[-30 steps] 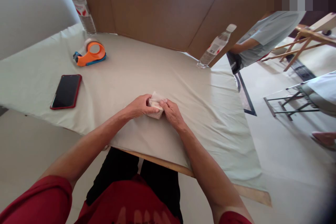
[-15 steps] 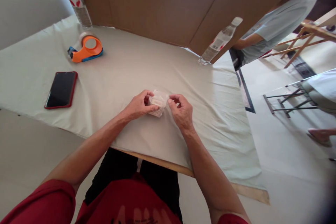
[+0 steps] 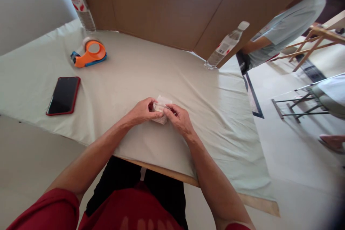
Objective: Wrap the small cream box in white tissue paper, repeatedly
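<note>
A small whitish box (image 3: pixel 161 119), partly see-through, sits near the table's front edge between my hands. A pale translucent flap (image 3: pixel 164 99) stands out from its far side. My left hand (image 3: pixel 142 112) grips the box from the left, thumb along the near side and fingers curled behind. On the right, my right hand (image 3: pixel 179 118) is closed, with thumb and fingertips pressed on the box's right upper edge. The fingers hide much of the box, and its contents cannot be made out.
A phone (image 3: pixel 63 95) in a red case and an orange tape dispenser (image 3: pixel 93 54) lie at the left. Water bottles stand at back left (image 3: pixel 81 7) and right (image 3: pixel 225 46), by a cardboard panel (image 3: pixel 161 7). A person (image 3: pixel 288 25) is beyond the panel at right.
My right hand has moved left and down from the raised flap onto the box's right edge. My left hand keeps its hold. The view has shifted slightly.
</note>
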Tool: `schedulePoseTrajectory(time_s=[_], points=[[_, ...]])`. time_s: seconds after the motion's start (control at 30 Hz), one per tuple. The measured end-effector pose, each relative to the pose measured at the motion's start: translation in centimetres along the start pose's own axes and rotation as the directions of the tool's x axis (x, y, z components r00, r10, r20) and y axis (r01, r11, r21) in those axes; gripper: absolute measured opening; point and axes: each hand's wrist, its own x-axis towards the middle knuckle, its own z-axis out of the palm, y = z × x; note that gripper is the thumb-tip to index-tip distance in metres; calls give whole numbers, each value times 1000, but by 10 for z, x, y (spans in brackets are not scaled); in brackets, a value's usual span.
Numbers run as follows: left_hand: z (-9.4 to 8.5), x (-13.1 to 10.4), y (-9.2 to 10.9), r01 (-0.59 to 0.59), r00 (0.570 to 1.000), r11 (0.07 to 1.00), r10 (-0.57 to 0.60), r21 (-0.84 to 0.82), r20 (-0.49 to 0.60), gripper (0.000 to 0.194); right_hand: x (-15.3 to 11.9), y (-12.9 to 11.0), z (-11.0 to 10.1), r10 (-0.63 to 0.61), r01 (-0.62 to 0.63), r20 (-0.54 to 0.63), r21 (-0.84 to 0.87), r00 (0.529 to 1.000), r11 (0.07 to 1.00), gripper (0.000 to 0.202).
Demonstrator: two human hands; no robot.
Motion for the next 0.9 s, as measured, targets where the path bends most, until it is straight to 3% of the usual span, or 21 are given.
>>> schedulePoseTrajectory(time_s=[0.23,0.4,0.47,0.57,0.63,0.7,0.9], points=[[-3,-3,10,10,999,1000,-10,15,41,49,2,-9,-5,85,-123,230,156,970,980,41],[-4,-5,18,26,997,998,-31,65,76,51,4,-7,-4,78,-109,271,102,959,989,41],[-5,-5,20,36,995,997,-43,69,91,49,4,-7,-2,36,-45,230,33,972,998,41],[-5,-3,18,43,995,996,-50,79,87,49,5,-4,-5,-63,69,56,-117,996,991,37],[-5,-1,15,41,996,996,-47,79,82,51,7,0,-11,-52,38,-74,-180,996,983,37],[-5,0,12,37,997,997,-42,69,71,55,12,4,-17,36,-61,-136,-184,990,981,35],[-5,0,11,12,997,998,-17,55,81,50,33,12,-16,253,-253,-13,-46,967,966,38]])
